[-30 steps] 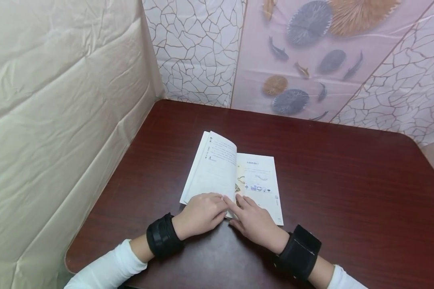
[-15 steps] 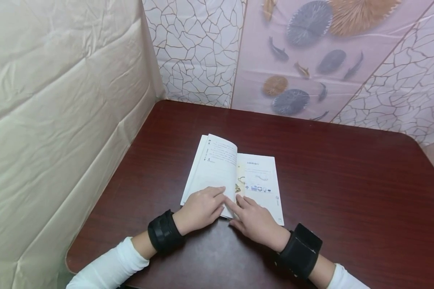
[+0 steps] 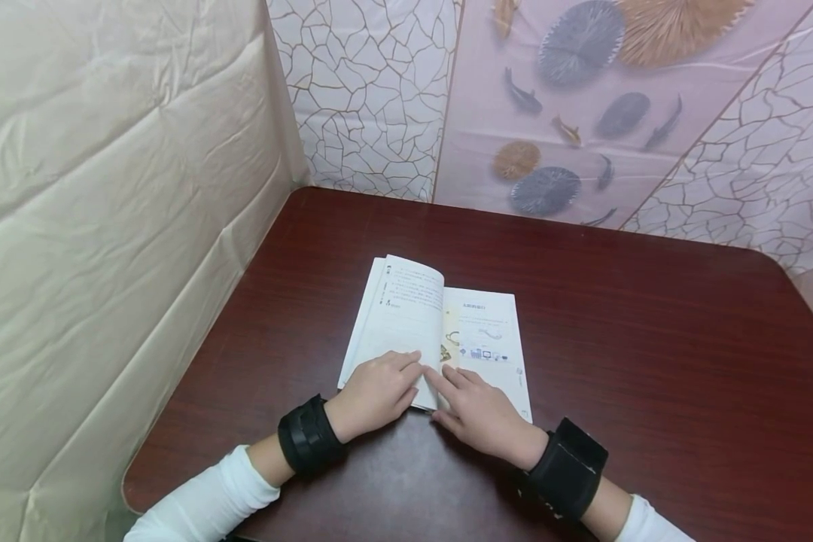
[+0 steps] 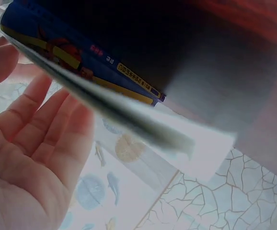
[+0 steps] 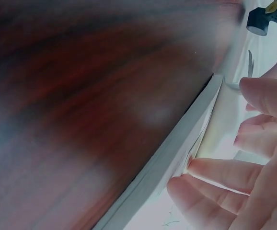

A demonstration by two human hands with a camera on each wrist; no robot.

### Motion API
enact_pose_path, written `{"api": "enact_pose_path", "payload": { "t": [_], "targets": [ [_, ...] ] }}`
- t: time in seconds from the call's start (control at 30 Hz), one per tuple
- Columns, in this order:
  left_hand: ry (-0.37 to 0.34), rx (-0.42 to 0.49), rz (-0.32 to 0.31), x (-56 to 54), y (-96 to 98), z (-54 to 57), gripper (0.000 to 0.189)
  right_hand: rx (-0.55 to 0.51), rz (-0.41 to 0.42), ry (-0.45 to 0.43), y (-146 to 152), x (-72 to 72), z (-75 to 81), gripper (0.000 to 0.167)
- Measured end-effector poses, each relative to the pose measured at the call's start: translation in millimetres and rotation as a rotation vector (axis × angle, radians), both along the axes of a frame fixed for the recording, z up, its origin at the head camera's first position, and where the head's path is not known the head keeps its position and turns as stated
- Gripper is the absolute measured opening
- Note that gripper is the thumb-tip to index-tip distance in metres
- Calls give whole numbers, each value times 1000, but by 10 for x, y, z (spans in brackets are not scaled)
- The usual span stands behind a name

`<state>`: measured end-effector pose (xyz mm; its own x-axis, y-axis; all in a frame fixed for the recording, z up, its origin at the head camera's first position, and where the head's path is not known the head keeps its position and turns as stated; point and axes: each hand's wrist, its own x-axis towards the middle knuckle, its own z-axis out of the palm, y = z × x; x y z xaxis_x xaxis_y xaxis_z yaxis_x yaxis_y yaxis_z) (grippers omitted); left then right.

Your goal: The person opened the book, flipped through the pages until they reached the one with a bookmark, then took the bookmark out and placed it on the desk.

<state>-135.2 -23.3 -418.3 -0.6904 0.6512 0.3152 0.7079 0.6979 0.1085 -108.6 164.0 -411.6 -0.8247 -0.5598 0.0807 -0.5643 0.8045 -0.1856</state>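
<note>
A book [image 3: 491, 320] lies open on the table, its left-hand pages arching up from the fold. My left hand [image 3: 377, 395] rests on the near part of the left page, close to the fold, with fingers fairly straight. In the left wrist view, the fingers [image 4: 71, 129] lie along the page, and a blue cover [image 4: 66, 52] with a colourful picture shows. Across the fold, my right hand [image 3: 482, 416] touches the near part of the right page, fingers extended; its index fingertip is right beside the left hand. The right wrist view shows its fingertips [image 5: 179, 187] at the book's page surface.
The dark red-brown table [image 3: 650, 361] has rounded corners. Cream padded cloth [image 3: 142, 226] hangs along its left side, and a patterned wall covering [image 3: 373, 98] stands behind the far edge. Both wrists carry black bands [image 3: 312, 438].
The left hand has slid slightly away from me, its fingertips now higher on the page. The left pages' far end has dropped and shifted a little left. The right hand has hardly moved.
</note>
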Motion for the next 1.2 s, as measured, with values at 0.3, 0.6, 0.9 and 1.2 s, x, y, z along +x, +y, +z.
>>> {"api": "enact_pose_path", "payload": {
  "t": [0.3,0.6,0.9,1.2],
  "targets": [
    [3,-40,-10,4,-3,-8,33,-24,-2,-8,24,-36,-21,53],
    [39,-78,-1,-9,8,-36,36,-185,-80,-62,63,-78,-17,41],
    [34,-88,-4,-14,13,-42,39,-310,-211,-140,88,-155,-47,35],
    [38,-91,-11,-34,22,-45,39,-371,-250,-178,91,-238,-42,30]
  ]
}}
